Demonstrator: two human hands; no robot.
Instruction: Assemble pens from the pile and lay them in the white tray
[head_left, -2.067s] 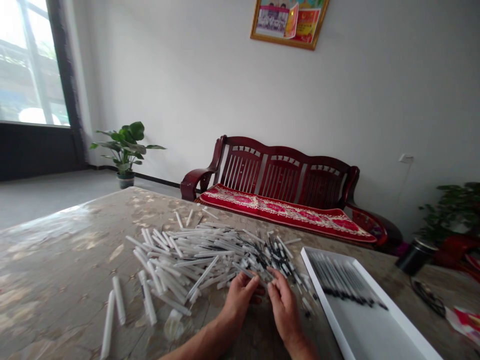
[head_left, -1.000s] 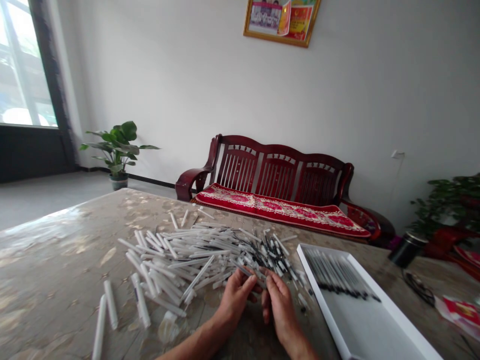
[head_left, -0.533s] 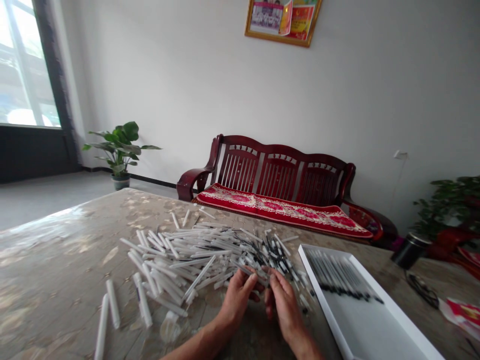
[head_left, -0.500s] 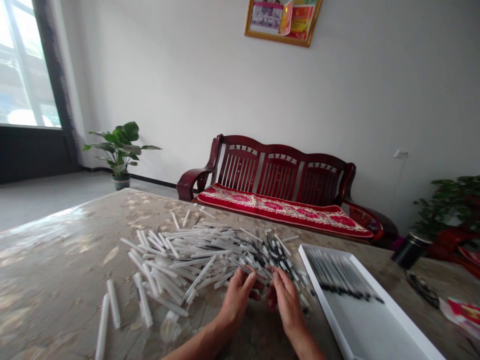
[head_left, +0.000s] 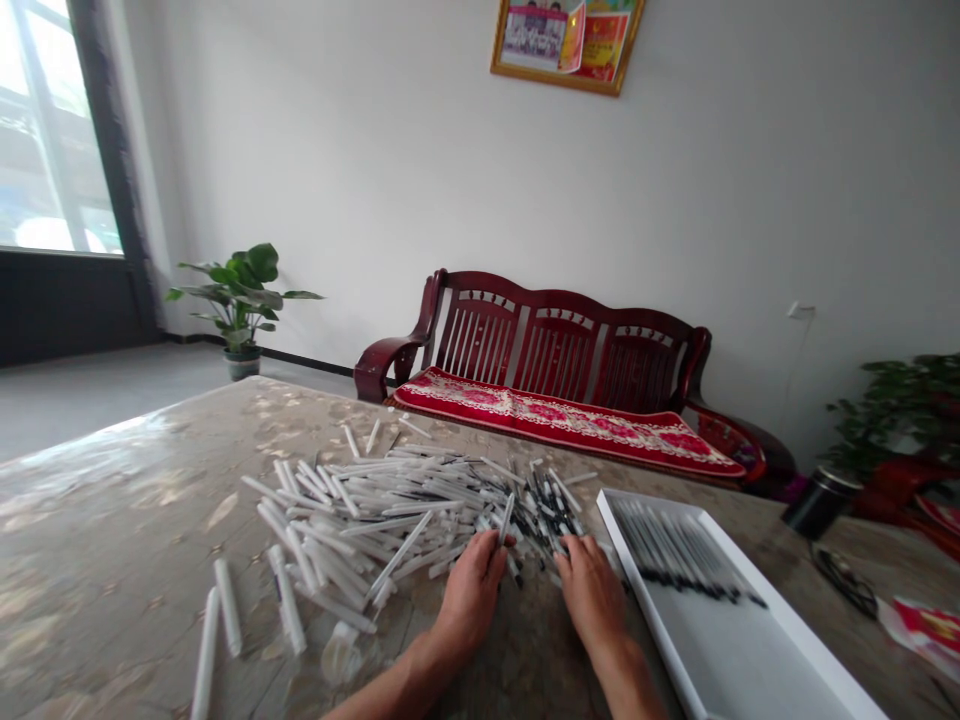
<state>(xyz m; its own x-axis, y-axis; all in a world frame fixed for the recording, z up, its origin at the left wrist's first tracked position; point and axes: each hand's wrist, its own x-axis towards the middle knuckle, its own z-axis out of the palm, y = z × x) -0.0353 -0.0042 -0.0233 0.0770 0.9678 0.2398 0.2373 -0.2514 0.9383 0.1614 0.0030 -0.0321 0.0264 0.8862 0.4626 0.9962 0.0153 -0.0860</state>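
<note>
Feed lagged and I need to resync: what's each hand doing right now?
Left hand: closed, pinching one pen.
Right hand: open, palm down, fingertips on the pen pile; holding nothing visible.

A table fills the lower half of the frame. A heap of pen parts lies at its centre, and a few loose tubes lie apart at the lower left. Right of the heap sits a tray, with a row of pens in its far end. The left hand and right hand rest side by side at the heap's near edge. A canister stands beyond the tray at far right. Behind the table a bench stands against the wall, with a potted plant to its left and a framed picture above it.
</note>
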